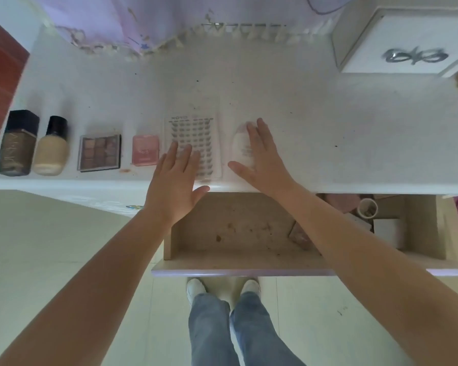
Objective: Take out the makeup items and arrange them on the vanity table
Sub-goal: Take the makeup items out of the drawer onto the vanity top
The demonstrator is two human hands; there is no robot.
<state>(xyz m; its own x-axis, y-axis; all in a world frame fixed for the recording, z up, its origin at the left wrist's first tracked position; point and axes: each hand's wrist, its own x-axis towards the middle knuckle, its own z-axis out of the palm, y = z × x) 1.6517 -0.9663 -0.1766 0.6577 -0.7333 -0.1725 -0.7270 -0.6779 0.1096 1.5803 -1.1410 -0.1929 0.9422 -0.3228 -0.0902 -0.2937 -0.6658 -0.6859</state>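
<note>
Jeans and white shoes (196, 287) stand below the open drawer (233, 257). Along the front edge of the vanity table (354, 133), left to right: a dark bottle (17, 142), a beige bottle (52, 146), an eyeshadow palette (99, 152), a pink compact (145, 150), a lash tray (193, 138) and a white tube (242, 149). Left hand (173, 180) lies flat, fingers straight, over the tray, gripping nothing. Right hand (262, 157) rests open-fingered on the tube, not curled round it. Six items appear placed. The drawer's left section looks emptied; its right side holds a tape roll (368, 207) and boxes, possibly left to sort.
</note>
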